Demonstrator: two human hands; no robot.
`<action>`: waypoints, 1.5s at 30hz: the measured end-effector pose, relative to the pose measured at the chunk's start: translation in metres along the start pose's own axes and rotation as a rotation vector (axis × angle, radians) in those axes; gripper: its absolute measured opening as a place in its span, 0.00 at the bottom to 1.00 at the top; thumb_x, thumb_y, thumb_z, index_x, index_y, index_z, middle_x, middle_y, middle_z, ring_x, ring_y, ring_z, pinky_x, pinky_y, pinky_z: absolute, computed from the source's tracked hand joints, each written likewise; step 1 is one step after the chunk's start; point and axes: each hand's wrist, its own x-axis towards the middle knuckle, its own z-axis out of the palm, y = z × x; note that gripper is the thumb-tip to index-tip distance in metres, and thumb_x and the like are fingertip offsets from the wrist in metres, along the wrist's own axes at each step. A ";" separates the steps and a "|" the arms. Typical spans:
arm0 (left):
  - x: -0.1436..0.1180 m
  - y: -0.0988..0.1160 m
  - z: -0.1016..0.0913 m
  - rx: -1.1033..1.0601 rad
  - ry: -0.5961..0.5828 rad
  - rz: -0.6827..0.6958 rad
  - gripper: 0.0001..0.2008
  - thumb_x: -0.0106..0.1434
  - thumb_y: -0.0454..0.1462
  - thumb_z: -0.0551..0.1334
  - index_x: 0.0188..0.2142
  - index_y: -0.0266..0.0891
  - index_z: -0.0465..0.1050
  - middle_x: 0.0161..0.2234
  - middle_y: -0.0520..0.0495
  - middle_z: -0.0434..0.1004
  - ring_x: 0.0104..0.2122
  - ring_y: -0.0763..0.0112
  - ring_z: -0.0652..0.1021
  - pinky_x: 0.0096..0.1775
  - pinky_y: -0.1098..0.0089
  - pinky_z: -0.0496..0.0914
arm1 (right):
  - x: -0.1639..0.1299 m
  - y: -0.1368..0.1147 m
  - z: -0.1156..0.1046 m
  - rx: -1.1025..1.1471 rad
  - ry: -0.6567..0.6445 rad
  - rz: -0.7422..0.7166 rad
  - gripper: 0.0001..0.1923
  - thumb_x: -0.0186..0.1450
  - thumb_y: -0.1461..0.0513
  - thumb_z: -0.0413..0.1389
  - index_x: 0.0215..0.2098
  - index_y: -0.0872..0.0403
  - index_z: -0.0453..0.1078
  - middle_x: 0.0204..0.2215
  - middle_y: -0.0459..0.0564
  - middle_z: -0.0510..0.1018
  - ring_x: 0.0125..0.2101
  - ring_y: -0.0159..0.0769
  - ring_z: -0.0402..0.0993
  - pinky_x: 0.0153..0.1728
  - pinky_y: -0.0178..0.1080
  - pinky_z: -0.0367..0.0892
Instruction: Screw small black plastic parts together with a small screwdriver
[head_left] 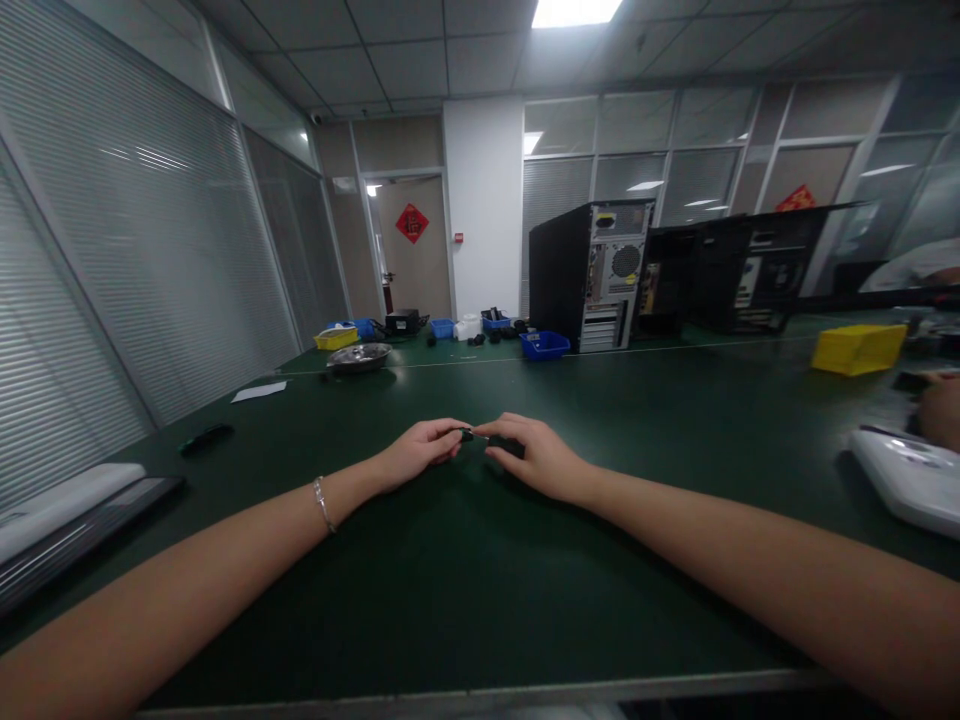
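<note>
Over the middle of the dark green tabletop (450, 560), my two hands nearly meet. My left hand (424, 452), with a bracelet (322, 503) at its wrist, pinches a small black part (466, 435) between thumb and fingers. My right hand (541, 458) is curled around a dark-handled tool (504, 446). A thin tip reaches from the tool towards the black part. Whether the tip touches it I cannot tell, and the fingers cover much of both things.
Black computer towers (559, 270) stand at the back right. Near them are a blue bin (545, 346) and a yellow bin (859, 349). A metal bowl (360, 358) sits at the back left. A white device (907, 475) lies at right, beside another person's hand (941, 410).
</note>
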 end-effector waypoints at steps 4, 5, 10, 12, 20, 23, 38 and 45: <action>0.000 0.000 -0.002 -0.012 -0.008 0.008 0.17 0.63 0.43 0.52 0.44 0.35 0.69 0.27 0.51 0.64 0.24 0.76 0.62 0.26 0.73 0.55 | 0.000 -0.001 -0.001 0.003 -0.022 -0.012 0.18 0.63 0.63 0.52 0.52 0.49 0.65 0.40 0.49 0.73 0.39 0.36 0.69 0.38 0.36 0.64; 0.000 0.000 -0.003 -0.018 -0.016 0.007 0.16 0.63 0.43 0.52 0.43 0.34 0.69 0.26 0.51 0.64 0.24 0.76 0.62 0.26 0.73 0.55 | 0.000 -0.001 -0.001 0.004 -0.028 -0.019 0.18 0.63 0.63 0.52 0.52 0.49 0.65 0.40 0.49 0.73 0.39 0.36 0.69 0.39 0.36 0.64; 0.001 -0.002 -0.006 -0.033 -0.048 -0.017 0.16 0.62 0.42 0.53 0.43 0.34 0.70 0.26 0.50 0.64 0.24 0.76 0.62 0.26 0.73 0.54 | -0.001 0.000 -0.001 0.010 -0.045 -0.058 0.18 0.62 0.64 0.52 0.51 0.50 0.66 0.40 0.50 0.73 0.39 0.36 0.69 0.40 0.37 0.64; 0.001 -0.004 -0.007 -0.043 -0.047 -0.021 0.16 0.62 0.42 0.53 0.43 0.34 0.70 0.26 0.50 0.64 0.24 0.76 0.62 0.26 0.73 0.53 | -0.001 0.000 -0.001 0.015 -0.049 -0.073 0.18 0.62 0.64 0.53 0.51 0.50 0.66 0.39 0.50 0.73 0.39 0.36 0.69 0.40 0.37 0.64; 0.001 -0.004 -0.008 -0.117 -0.052 -0.032 0.14 0.60 0.40 0.55 0.40 0.32 0.71 0.26 0.49 0.65 0.25 0.74 0.63 0.27 0.73 0.55 | -0.001 -0.001 -0.002 0.023 -0.068 -0.107 0.18 0.62 0.64 0.53 0.51 0.50 0.66 0.40 0.50 0.73 0.39 0.36 0.69 0.40 0.36 0.64; 0.000 0.000 -0.008 -0.138 -0.060 -0.040 0.14 0.60 0.40 0.55 0.40 0.32 0.71 0.26 0.48 0.65 0.26 0.74 0.64 0.28 0.72 0.55 | -0.001 -0.001 -0.002 0.029 -0.070 -0.114 0.18 0.62 0.64 0.53 0.51 0.51 0.66 0.40 0.50 0.73 0.39 0.36 0.69 0.40 0.37 0.64; -0.002 0.002 -0.007 -0.268 -0.065 -0.064 0.15 0.60 0.39 0.57 0.43 0.30 0.71 0.28 0.47 0.67 0.25 0.74 0.65 0.28 0.72 0.56 | 0.001 -0.003 -0.002 0.107 -0.031 -0.124 0.18 0.62 0.66 0.53 0.51 0.52 0.66 0.40 0.50 0.73 0.41 0.35 0.69 0.43 0.37 0.63; 0.001 -0.003 -0.005 -0.301 0.010 -0.050 0.15 0.59 0.40 0.58 0.43 0.32 0.69 0.27 0.47 0.68 0.25 0.75 0.66 0.27 0.73 0.56 | 0.001 -0.004 -0.002 0.073 -0.033 -0.115 0.18 0.62 0.65 0.53 0.51 0.52 0.66 0.40 0.51 0.73 0.40 0.35 0.69 0.42 0.38 0.64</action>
